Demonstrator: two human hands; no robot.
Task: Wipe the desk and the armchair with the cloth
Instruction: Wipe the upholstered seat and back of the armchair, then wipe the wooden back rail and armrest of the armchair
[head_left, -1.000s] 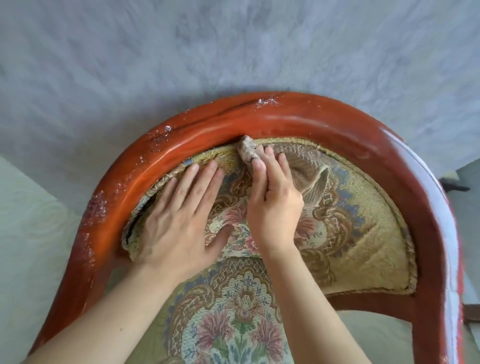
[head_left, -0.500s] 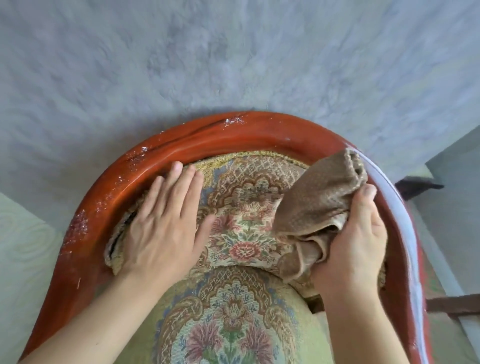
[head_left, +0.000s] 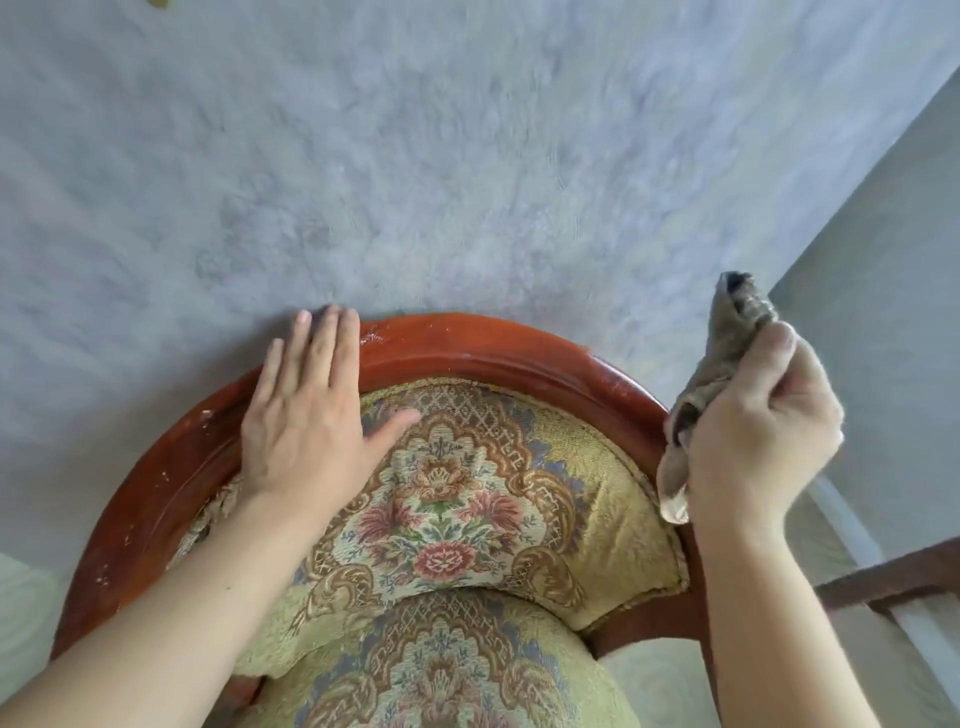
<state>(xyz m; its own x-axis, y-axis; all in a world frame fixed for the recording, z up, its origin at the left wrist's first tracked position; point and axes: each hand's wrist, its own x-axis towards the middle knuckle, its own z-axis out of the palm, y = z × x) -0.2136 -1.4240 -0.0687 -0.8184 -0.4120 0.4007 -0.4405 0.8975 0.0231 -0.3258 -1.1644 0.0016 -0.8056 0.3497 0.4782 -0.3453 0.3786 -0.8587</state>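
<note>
Cloth sits far right in the head view, bunched in the right hand, while the scene's left side belongs to the left hand.

That left hand lies flat with straight, close-set fingers, holding nothing. Its fingertips reach over the red wooden frame of the armchair, and its palm and thumb rest on the floral back cushion. Pale specks and scuffs show on the frame just left of and below this hand.

Right of the left hand's thumb the cushion spreads across to the frame's right curve. Below it the seat cushion bulges toward the camera.

Further right, the right hand's fingers are curled tight round the cloth's middle, lifted clear of the frame. One end of the cloth pokes up above the knuckles; the other hangs below the palm, just beside the frame's right edge.

The cloth looks soft, light and limp, so it should fold to any curve; a bunched grip with a flat pad left free would probably wipe best. The frame looks hard and glossy, and likely takes firm pressure.

Behind everything is a mottled grey wall.
</note>
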